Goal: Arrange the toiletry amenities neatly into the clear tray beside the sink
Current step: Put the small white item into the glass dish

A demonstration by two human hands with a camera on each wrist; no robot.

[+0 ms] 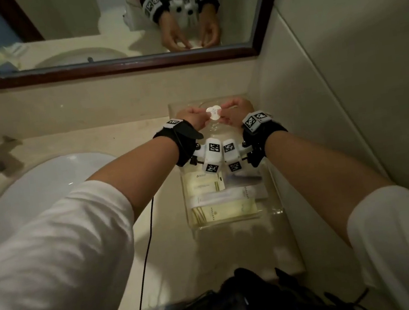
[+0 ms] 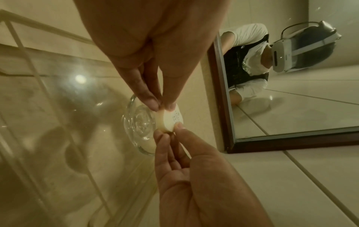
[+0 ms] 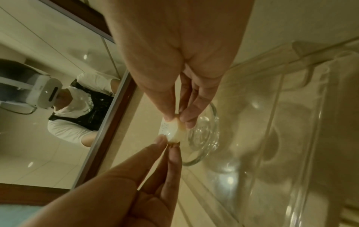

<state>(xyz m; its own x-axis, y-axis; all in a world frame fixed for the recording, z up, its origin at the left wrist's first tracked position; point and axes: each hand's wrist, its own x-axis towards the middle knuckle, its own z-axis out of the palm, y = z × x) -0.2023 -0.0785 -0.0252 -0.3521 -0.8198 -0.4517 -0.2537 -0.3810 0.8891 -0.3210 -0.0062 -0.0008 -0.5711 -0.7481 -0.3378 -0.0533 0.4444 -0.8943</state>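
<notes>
Both hands hold a small round white wrapped soap over the far end of the clear rectangular plastic tray.

The left hand and right hand each pinch an opposite edge of the soap in a narrow fingertip grip, apparently to keep its printed face level and centred above the small round clear glass dish below it, the likely resting place. Flat cream and white paper amenity packets already lie in the tray's near half, on the beige stone counter right of the white oval sink.
</notes>
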